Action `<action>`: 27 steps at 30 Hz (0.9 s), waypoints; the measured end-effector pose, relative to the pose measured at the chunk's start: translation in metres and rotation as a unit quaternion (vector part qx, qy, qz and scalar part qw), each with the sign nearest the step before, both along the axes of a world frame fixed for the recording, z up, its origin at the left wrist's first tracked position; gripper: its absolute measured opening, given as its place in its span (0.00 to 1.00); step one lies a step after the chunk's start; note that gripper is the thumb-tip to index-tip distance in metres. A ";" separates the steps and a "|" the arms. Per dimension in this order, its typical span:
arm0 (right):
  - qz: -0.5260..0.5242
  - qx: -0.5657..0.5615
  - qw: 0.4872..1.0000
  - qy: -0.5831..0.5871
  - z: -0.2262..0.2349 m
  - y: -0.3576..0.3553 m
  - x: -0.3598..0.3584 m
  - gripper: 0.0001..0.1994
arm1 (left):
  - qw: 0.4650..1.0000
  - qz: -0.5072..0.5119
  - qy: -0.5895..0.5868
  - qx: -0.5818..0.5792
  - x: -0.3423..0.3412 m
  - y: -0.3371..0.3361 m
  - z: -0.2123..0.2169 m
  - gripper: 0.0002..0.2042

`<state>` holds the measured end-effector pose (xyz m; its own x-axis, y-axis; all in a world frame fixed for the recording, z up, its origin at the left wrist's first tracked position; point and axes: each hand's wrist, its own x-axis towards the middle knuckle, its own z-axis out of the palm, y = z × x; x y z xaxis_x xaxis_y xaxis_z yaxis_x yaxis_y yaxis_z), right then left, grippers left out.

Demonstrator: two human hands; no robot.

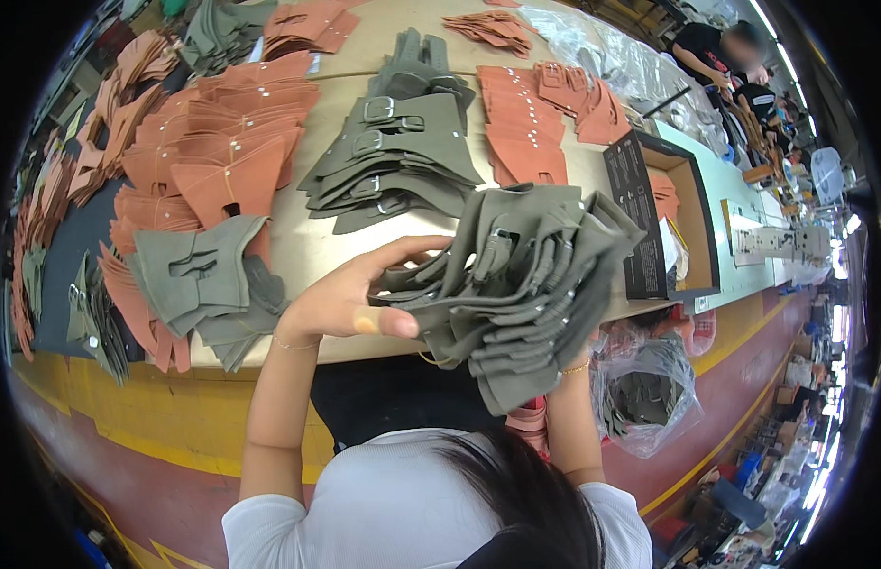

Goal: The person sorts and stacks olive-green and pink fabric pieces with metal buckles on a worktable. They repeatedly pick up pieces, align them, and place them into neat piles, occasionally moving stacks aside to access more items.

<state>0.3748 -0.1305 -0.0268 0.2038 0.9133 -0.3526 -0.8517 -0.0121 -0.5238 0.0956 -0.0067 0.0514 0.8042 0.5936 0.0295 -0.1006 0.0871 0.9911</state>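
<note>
The left hand [353,296] is clamped on the left end of a thick stack of grey-green pieces [521,275], with the thumb at the near side and the fingers behind; the right hand [579,357] is at the right side of the same stack, mostly hidden by it, so I cannot tell how its fingers stand; the stack is held in front of the body, at the near edge of the surface [303,228]; behind it lies a green pile with buckles [393,161]; to the left are many orange pieces [222,133], with a smaller green bundle [199,261] on some of them; to the right stands an open black box [635,228]; a clear bag [687,412] containing green pieces is below it.
</note>
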 end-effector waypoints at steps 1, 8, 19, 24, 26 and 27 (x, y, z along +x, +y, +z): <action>0.064 0.039 0.989 -0.126 0.014 0.002 0.004 0.29 | 1.000 0.004 0.018 0.019 -0.002 -0.001 0.007 0.46; -0.057 0.123 0.722 -0.678 0.066 0.009 0.009 0.19 | 0.931 0.127 0.030 0.342 0.011 0.016 0.015 0.27; 0.139 0.154 0.372 -0.905 -0.014 -0.003 -0.124 0.45 | 0.932 0.337 0.059 -0.119 -0.055 0.010 -0.068 0.18; 0.162 0.162 0.458 -0.859 0.010 0.008 -0.095 0.25 | 0.922 0.354 0.147 -0.061 -0.042 -0.012 -0.066 0.22; 0.127 0.164 0.476 -0.854 0.020 0.019 -0.080 0.22 | 0.917 0.366 0.146 -0.065 -0.040 -0.013 -0.064 0.22; 0.117 0.164 0.482 -0.853 0.023 0.025 -0.074 0.20 | 0.915 0.366 0.156 -0.068 -0.042 -0.013 -0.064 0.22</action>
